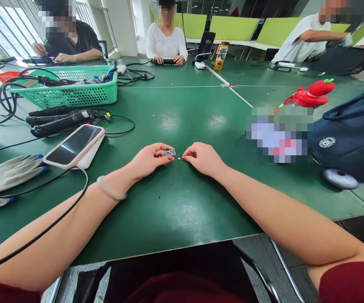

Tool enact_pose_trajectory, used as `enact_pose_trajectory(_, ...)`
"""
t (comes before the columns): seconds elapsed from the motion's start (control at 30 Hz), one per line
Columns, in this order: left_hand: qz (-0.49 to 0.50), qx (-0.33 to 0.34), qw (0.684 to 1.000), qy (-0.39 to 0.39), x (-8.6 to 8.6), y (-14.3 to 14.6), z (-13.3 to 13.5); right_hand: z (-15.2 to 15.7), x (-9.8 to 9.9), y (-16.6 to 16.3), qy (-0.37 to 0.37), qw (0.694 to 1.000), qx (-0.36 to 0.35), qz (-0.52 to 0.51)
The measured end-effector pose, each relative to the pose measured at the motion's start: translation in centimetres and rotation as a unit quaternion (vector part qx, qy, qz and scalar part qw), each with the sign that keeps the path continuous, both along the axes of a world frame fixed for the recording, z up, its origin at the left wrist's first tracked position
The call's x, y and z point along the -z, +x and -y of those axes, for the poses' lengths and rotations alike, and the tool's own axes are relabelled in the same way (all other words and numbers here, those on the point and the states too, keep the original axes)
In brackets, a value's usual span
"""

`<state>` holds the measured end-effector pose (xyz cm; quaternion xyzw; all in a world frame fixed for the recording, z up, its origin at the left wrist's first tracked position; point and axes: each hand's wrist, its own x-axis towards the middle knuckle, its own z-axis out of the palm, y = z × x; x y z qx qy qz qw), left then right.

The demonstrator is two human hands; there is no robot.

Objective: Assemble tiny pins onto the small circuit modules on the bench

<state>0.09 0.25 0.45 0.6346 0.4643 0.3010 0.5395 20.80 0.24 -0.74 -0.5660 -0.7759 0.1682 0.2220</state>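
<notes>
Between the thumb and fingers of my left hand (150,160) is a small black-and-white piece that looks like a circuit board (170,152). My right hand (204,158) pinches a tiny pale piece (180,158) at its fingertips; its kind is too small to make out. The two pieces are close to each other with a narrow gap between them. Both hands are just above or resting on the green tabletop (182,193), near its middle.
On the left lie a phone (74,145), work gloves (8,176), black handheld tools (62,121) and a green basket (74,97) with cables. A black cable (62,216) crosses over my left forearm. A navy bag (352,130) and red-lidded bottle (308,99) stand right. Several people sit around the table.
</notes>
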Motion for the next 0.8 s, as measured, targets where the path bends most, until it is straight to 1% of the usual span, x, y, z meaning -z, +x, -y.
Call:
enact_pose_trajectory(0.1, -0.003, 0.015, 1.000, 0.003, 0.2, 0.0, -0.1, 0.2, 0.0, -0.1, 0.019, 1.000, -0.006, 0.021)
enact_pose_trajectory(0.17, -0.011, 0.018, 1.000, 0.010, 0.3, -0.1, -0.1, 0.3, 0.0, -0.2, 0.027, 1.000, 0.002, 0.008)
enact_pose_trajectory(0.23, -0.020, 0.016, 1.000, 0.017, 0.3, -0.1, -0.1, 0.4, -0.1, -0.2, 0.055, 0.998, 0.018, -0.032)
enact_pose_trajectory(0.3, -0.031, 0.013, 0.999, 0.021, 0.3, 0.0, -0.1, 0.6, -0.2, -0.3, 0.098, 0.991, 0.027, -0.083)
enact_pose_trajectory(0.4, -0.031, 0.014, 0.999, 0.020, 0.3, 0.0, -0.1, 1.3, -0.3, -0.8, 0.141, 0.981, 0.002, -0.131)
enact_pose_trajectory(0.53, -0.011, 0.017, 1.000, 0.013, 0.3, 0.1, 0.0, 2.0, -0.3, -1.6, 0.138, 0.980, -0.048, -0.132)
enact_pose_trajectory(0.67, -0.008, 0.025, 1.000, 0.006, 0.2, 0.1, 0.1, 2.0, -0.1, -1.8, 0.128, 0.982, -0.052, -0.131)
enact_pose_trajectory(0.8, -0.021, 0.031, 0.999, 0.010, 0.1, 0.1, 0.1, 2.0, 0.0, -1.8, 0.133, 0.980, -0.055, -0.136)
